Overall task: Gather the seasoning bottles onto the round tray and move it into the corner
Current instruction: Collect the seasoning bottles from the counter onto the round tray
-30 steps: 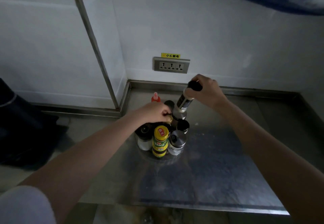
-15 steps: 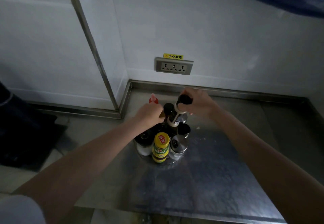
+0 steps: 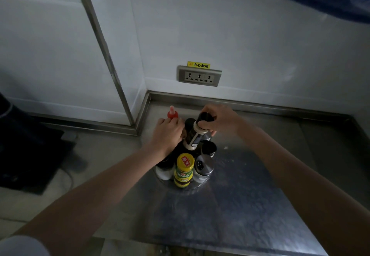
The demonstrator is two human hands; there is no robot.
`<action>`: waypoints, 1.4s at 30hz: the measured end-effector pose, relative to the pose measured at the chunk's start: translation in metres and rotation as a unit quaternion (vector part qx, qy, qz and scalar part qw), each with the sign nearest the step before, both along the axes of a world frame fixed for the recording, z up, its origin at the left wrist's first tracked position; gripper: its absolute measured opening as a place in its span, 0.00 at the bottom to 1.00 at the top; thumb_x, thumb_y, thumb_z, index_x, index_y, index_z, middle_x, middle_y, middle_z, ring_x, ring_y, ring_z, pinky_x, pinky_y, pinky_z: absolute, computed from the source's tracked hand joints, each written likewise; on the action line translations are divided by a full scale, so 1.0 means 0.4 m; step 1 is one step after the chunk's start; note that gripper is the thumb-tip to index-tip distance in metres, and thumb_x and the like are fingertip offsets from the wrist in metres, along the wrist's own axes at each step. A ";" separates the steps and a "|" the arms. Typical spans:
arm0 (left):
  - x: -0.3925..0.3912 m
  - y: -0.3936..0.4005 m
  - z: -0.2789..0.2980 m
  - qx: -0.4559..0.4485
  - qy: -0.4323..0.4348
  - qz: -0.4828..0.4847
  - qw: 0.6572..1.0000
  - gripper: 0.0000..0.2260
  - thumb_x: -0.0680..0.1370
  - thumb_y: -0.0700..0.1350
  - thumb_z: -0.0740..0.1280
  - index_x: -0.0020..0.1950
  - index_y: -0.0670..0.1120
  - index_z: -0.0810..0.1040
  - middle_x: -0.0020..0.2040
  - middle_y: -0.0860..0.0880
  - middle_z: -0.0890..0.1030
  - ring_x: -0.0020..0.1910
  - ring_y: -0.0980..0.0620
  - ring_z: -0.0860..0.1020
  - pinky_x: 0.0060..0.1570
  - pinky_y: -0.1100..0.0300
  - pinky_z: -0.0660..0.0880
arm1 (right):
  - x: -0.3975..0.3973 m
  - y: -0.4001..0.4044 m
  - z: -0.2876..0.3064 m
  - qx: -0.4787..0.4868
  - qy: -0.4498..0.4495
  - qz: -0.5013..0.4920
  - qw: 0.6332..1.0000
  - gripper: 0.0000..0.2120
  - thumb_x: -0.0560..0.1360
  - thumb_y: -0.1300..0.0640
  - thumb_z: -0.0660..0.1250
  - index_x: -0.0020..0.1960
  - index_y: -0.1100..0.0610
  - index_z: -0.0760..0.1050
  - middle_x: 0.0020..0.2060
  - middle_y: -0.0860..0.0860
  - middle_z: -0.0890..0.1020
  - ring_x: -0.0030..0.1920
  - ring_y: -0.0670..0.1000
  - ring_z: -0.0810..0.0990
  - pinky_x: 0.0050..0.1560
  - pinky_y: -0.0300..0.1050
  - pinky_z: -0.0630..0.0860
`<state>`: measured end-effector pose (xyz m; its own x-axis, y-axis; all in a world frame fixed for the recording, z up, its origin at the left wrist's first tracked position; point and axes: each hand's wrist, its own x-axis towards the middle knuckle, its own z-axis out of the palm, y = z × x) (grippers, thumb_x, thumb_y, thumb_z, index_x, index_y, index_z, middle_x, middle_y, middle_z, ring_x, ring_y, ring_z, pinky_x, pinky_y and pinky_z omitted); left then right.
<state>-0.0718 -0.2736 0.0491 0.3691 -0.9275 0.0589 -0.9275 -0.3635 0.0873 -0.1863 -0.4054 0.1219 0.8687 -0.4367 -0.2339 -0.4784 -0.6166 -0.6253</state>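
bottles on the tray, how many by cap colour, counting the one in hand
Yellow cap: 1, the yellow-lidded jar.
Red cap: 1, the red-tipped bottle.
Silver cap: 1, the steel shaker.
Black cap: at least 3, including the tilted bottle in the right hand.
Total: at least 6; others are hidden.

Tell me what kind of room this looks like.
Probably a commercial kitchen: a steel counter with a raised metal edge, seasoning bottles bunched on a tray, and a wall socket under a yellow warning sticker.

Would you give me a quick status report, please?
Right hand gripping tilted black-capped bottle over round tray. Left hand among the bottles. Tray short of corner.
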 end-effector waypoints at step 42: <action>-0.032 0.160 -0.031 -0.159 0.507 0.306 0.790 0.12 0.78 0.46 0.63 0.61 0.49 0.70 0.62 0.44 0.71 0.60 0.47 0.71 0.54 0.55 0.67 | -0.021 0.001 -0.134 -0.075 0.026 0.079 0.994 0.24 0.67 0.52 0.75 0.59 0.58 0.73 0.57 0.56 0.73 0.56 0.51 0.71 0.55 0.43 0.68</action>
<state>-0.0845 -0.2095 0.0368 0.7500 -0.5543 -0.3608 0.0193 -0.5269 0.8497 -0.1947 -0.4048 0.0685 0.9174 -0.3298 -0.2228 -0.3979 -0.7703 -0.4983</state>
